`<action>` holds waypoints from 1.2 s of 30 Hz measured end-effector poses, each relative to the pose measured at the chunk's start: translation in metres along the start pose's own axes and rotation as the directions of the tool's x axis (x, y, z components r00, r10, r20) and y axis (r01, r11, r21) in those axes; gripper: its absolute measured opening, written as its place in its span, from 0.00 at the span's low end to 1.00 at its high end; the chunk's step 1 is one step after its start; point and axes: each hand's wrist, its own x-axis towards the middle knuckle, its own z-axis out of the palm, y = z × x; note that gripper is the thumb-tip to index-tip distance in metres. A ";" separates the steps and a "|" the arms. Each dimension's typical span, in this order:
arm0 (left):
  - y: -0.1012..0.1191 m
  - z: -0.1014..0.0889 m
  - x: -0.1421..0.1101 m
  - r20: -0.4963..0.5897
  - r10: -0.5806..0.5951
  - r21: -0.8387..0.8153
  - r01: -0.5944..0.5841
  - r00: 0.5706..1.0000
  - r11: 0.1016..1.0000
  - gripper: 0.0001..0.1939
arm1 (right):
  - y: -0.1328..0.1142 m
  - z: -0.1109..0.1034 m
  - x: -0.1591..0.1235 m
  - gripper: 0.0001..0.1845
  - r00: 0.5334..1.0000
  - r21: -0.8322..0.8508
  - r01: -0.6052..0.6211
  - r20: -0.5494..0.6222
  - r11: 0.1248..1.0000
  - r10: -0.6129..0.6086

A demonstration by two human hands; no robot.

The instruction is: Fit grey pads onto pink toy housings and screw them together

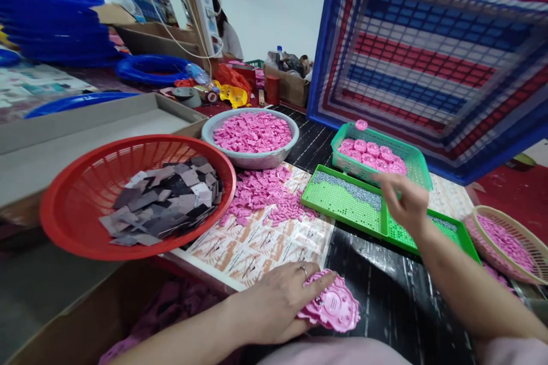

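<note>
My left hand [282, 302] lies near the table's front edge with its fingers over a pink round plastic piece [336, 305], holding it down. My right hand [405, 199] reaches out over a flat green tray [342, 205] that carries a band of small grey parts [349, 188]. Its fingers are drawn together in a pinch; what they hold is too small to make out. Behind the tray, a green basket [413, 157] holds more pink round pieces [372, 154].
A red basket [85, 205] of grey squares stands at left. A grey bowl [252, 157] and a loose pile of small pink parts [265, 194] lie mid-table. A tan basket [520, 234] of pink parts is at right. Stacked crates [428, 57] rise behind. A person sits far back.
</note>
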 end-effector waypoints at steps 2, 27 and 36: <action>0.001 0.000 0.001 -0.017 -0.004 -0.016 0.003 1.000 1.000 0.37 | 0.042 0.011 0.044 0.15 0.989 -0.150 -0.146 0.006 0.978 0.149; 0.010 0.013 0.003 -0.164 -0.091 -0.081 0.079 0.982 0.994 0.34 | 0.127 0.060 0.130 0.23 0.864 -0.656 -0.189 0.243 0.731 0.441; 0.025 0.012 0.011 -0.140 -0.219 0.044 0.227 0.966 0.973 0.36 | -0.029 -0.034 -0.013 0.25 0.983 -0.322 0.182 0.042 0.929 -0.178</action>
